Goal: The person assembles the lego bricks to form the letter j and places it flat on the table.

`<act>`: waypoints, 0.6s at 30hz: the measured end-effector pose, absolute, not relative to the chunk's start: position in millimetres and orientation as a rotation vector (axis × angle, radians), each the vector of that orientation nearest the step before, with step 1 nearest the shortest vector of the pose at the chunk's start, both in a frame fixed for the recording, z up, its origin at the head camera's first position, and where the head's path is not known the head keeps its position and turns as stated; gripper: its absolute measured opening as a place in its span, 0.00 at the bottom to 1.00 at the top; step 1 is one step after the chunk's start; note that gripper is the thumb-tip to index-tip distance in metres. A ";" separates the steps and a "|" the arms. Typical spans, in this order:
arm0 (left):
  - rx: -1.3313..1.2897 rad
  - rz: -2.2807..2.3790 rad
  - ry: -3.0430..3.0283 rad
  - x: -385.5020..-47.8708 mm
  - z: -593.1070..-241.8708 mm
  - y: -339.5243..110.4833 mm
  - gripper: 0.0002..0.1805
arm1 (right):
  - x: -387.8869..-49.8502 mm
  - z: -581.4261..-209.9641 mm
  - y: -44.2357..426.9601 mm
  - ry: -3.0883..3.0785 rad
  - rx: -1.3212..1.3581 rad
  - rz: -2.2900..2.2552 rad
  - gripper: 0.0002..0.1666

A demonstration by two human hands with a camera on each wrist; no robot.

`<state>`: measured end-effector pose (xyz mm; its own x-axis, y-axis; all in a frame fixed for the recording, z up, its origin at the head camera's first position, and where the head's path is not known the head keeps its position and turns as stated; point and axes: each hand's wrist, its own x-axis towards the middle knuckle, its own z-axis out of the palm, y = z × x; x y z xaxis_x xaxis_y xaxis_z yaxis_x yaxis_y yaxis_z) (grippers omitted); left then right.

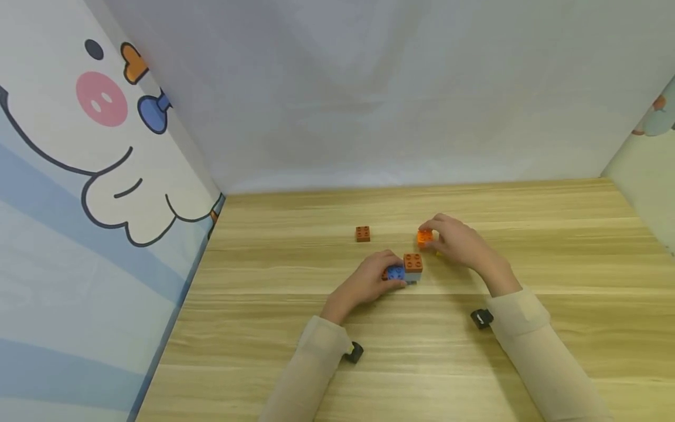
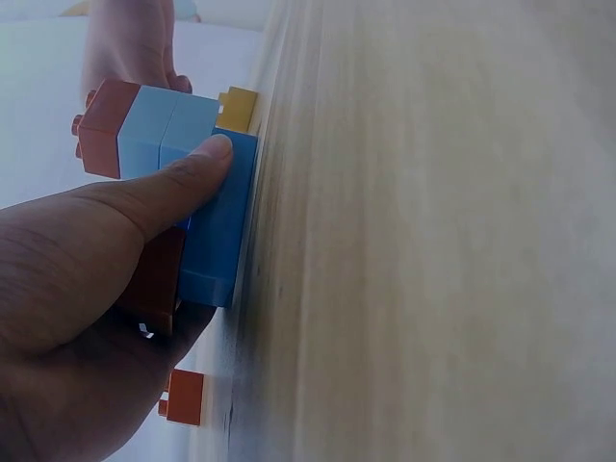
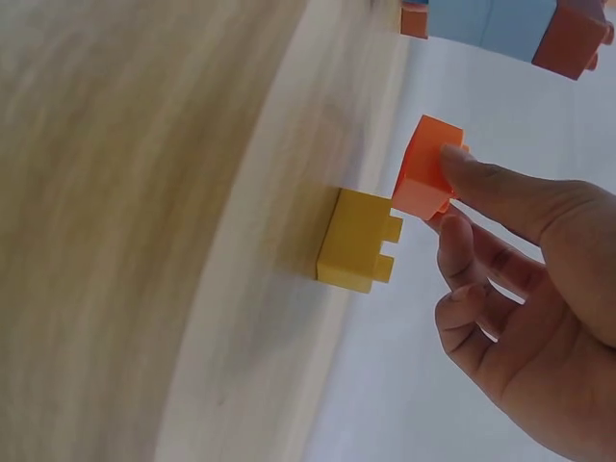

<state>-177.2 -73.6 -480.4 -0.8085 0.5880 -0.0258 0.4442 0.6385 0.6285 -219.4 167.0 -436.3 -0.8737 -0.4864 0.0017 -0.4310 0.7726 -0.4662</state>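
Note:
My left hand (image 1: 371, 276) grips a built block of toy bricks on the table. It has a long blue brick (image 2: 219, 236) at the bottom and two light blue bricks (image 2: 159, 125) stacked at one end. A brown brick (image 1: 413, 262) tops that stack, and another brown brick (image 2: 159, 274) sits partly hidden behind the left thumb. With thumb and fingers, my right hand (image 1: 457, 240) pinches an orange brick (image 3: 429, 173), held just off the table. Close beside it a yellow brick (image 3: 351, 241) stands on the table, mostly covered by the right hand in the head view.
A loose brown brick (image 1: 362, 234) lies on the wooden table (image 1: 274, 246), beyond the left hand. A pale curtain (image 1: 390, 105) rises at the table's back edge, and a cartoon-printed panel (image 1: 63, 205) borders the left side. Each wrist carries a small black camera (image 1: 481, 318).

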 end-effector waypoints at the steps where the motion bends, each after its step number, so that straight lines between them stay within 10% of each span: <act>1: 0.842 0.918 2.631 -177.2 -480.5 -73.6 0.23 | -218.4 -435.2 167.0 2.844 -0.743 -0.703 0.20; 18: 0.849 0.958 2.613 -176.2 -479.2 -73.8 0.23 | -197.2 -420.1 165.5 2.883 -0.850 -0.720 0.20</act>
